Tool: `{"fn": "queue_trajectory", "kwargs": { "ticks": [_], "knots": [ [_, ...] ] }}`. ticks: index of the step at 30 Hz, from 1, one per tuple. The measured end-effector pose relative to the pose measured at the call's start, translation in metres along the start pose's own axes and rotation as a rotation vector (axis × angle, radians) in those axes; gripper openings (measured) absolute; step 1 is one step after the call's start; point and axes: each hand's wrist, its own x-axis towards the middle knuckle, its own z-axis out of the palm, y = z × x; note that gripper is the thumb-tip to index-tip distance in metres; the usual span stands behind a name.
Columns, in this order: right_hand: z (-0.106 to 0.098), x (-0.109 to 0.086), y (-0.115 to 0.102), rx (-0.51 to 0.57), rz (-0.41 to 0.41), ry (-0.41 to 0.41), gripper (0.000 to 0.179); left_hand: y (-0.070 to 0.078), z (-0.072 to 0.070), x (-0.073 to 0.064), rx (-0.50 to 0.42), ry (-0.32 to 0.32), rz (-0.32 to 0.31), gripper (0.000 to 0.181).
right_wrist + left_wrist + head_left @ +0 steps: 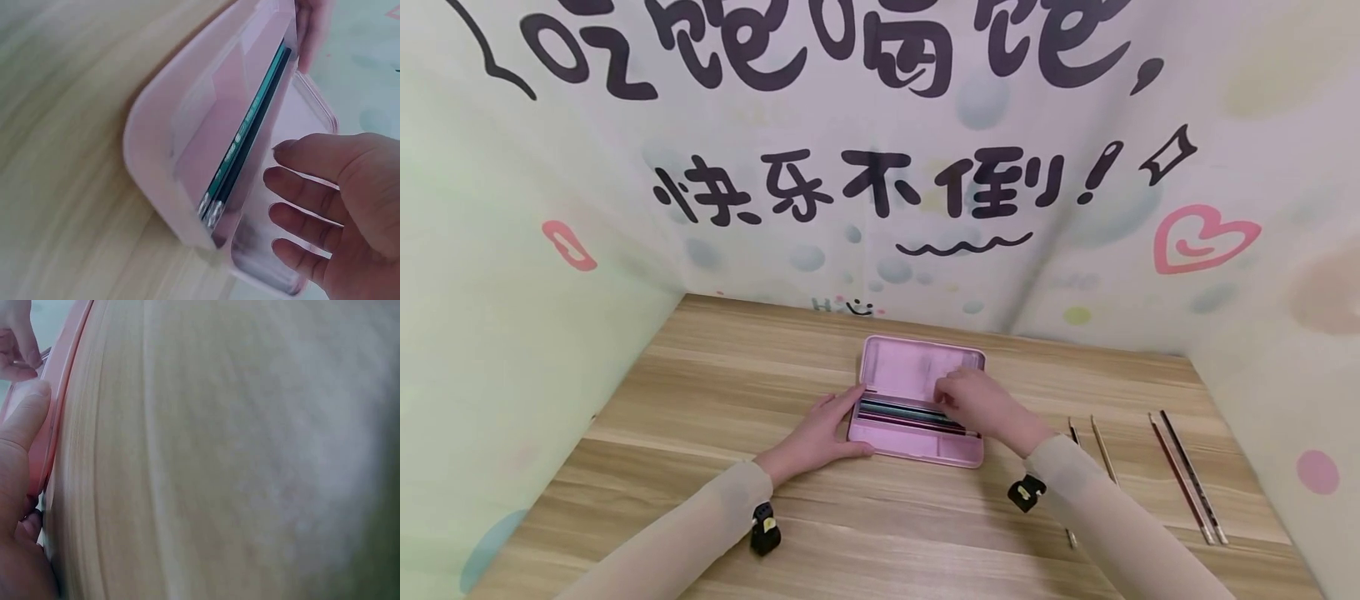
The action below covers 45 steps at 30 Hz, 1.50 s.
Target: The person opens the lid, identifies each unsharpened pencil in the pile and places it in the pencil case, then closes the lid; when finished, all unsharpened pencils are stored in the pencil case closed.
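Note:
A pink pencil case (887, 442) lies with its lid (898, 367) raised toward the back wall. My left hand (820, 437) grips its left end, thumb at the near corner and fingers at the far side; the thumb (28, 415) shows against the pink wall in the left wrist view. Several pencils lie lengthwise inside, among them a green pencil (247, 125) and a dark pencil (256, 134) with silvery ends. Over the case's right end hovers my right hand (981, 404), its fingers (300, 187) loosely bent and apart, with nothing between them.
On the wooden table (715, 358), a dark red pencil (1180, 475) and a black pencil (1193, 475) lie at far right. A light wooden pencil (1103, 450) and a darker pencil (1073, 429) are partly covered by the right forearm. A printed wall (820, 275) stands behind.

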Motion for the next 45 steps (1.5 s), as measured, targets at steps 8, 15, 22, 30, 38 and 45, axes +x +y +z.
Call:
{"fn": "queue_trajectory", "kwargs": {
  "ticks": [8,15,22,30,38,45],
  "knots": [
    [-0.009,-0.018,0.006,0.012,0.028,0.058,0.008,-0.003,0.0,0.0,0.003,0.011,0.002,0.101],
    [-0.027,-0.042,0.006,0.033,0.097,0.107,0.009,-0.004,0.0,0.0,0.015,0.023,0.014,0.1],
    [-0.038,-0.08,0.015,0.01,0.148,0.166,0.01,-0.001,-0.002,0.0,0.006,0.008,-0.002,0.1],
    [-0.049,-0.13,0.03,0.01,0.204,0.258,0.016,-0.002,-0.002,0.001,0.011,0.005,-0.005,0.1],
    [-0.044,-0.194,0.057,-0.006,0.34,0.324,0.018,-0.002,-0.001,0.0,0.028,-0.003,-0.007,0.099],
    [-0.04,-0.249,0.099,0.067,0.481,0.317,0.013,0.0,0.001,-0.001,0.01,-0.007,-0.011,0.099]
  ]
}}
